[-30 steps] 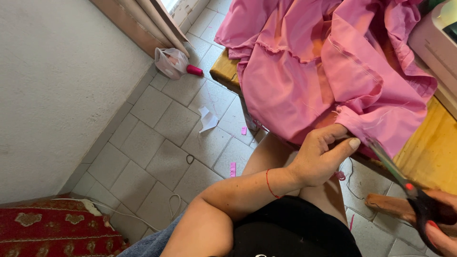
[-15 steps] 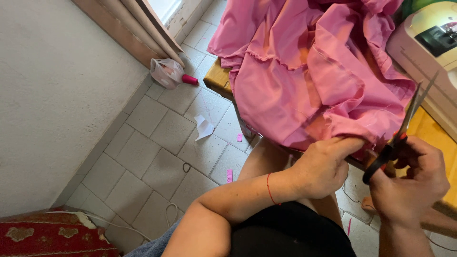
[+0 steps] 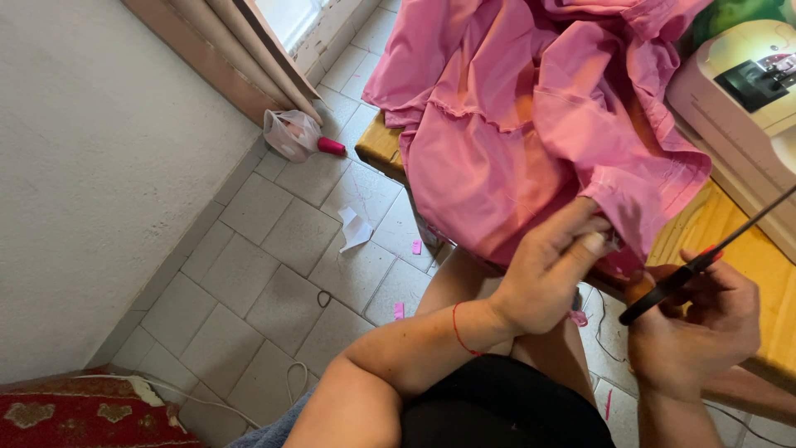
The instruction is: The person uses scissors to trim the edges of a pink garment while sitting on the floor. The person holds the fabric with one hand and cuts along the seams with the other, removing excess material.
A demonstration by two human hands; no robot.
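Note:
A large pink garment (image 3: 514, 108) is heaped on a wooden table (image 3: 730, 241) and hangs over its front edge. My left hand (image 3: 551, 270) pinches the lower hem of the pink cloth at the table's edge. My right hand (image 3: 696, 328) holds black scissors (image 3: 705, 257) with red-lined handles just to the right of that hem; the blades point up and to the right, away from the cloth. A thin red string circles my left wrist.
A white sewing machine (image 3: 746, 91) stands at the table's far right. On the tiled floor lie a plastic bag (image 3: 290, 133) with a pink spool, a paper scrap (image 3: 355, 228) and pink fabric bits. A red patterned rug (image 3: 75, 415) lies at the bottom left.
My right hand with the scissors has come up from the lower right to the hem beside my left hand. The view has shifted, showing more of the sewing machine.

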